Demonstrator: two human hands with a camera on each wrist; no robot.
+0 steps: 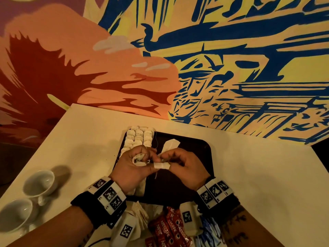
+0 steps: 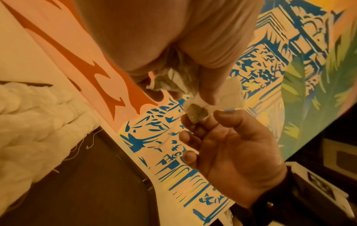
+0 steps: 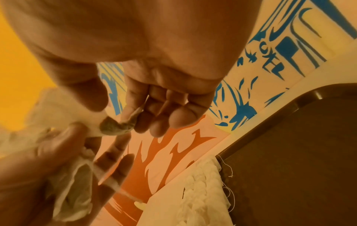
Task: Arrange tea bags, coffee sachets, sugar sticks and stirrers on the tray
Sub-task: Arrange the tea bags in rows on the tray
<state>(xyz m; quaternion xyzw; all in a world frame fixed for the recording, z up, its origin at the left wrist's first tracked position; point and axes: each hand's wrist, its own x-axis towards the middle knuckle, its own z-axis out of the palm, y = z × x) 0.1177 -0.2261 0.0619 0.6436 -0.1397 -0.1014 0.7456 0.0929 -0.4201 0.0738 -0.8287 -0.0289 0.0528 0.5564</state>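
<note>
Above the dark tray (image 1: 195,148), both hands meet. My left hand (image 1: 142,160) grips a crumpled bunch of tea bags (image 1: 139,158) in its curled fingers; the bunch also shows in the left wrist view (image 2: 173,76) and the right wrist view (image 3: 73,191). My right hand (image 1: 165,157) pinches the end of one tea bag (image 2: 197,113) between thumb and forefinger, and the left fingertips touch the same bag (image 3: 117,125). Rows of white tea bags (image 1: 138,138) lie along the tray's left side. The rest of the tray is bare.
Red coffee sachets (image 1: 165,229), blue sugar sticks (image 1: 208,230) and loose tea bags (image 1: 140,216) lie on the white table in front of the tray. Two white cups (image 1: 39,182) stand at the left. A painted wall rises behind the table.
</note>
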